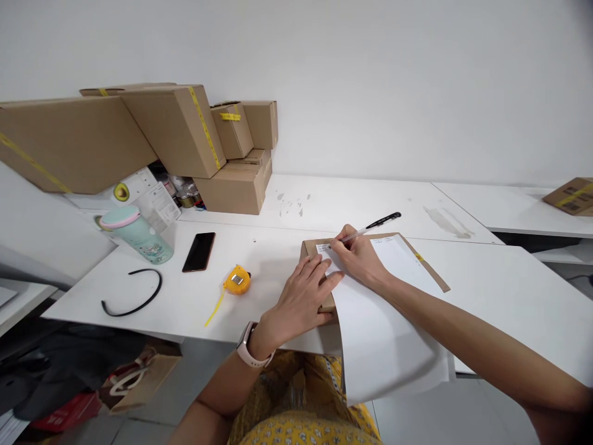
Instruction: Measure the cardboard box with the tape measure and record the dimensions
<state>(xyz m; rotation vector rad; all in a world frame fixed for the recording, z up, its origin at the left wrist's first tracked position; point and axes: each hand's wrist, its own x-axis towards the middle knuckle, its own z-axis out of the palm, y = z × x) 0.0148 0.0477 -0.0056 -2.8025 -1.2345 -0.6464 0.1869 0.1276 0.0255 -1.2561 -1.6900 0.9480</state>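
Note:
My right hand (357, 254) is closed around a pen (377, 222) with a black end and a clear barrel. The pen's tip is at the top left corner of a white sheet of paper (384, 334), beside small handwriting. More small writing shows along the sheet's top edge. My left hand (306, 290) lies with fingers spread across the sheet's left edge and a cardboard box (312, 247) beneath it. The lower part of the paper hangs over the table's front edge. Most of the box is hidden by the paper and my hands.
On the white table (287, 228) to the left are a yellow tape measure (238, 281), a phone (199, 252), a black headband (152, 296) and a mint tumbler (139, 235). Several cardboard boxes (231, 191) are stacked behind. Another box (572, 196) stands far right.

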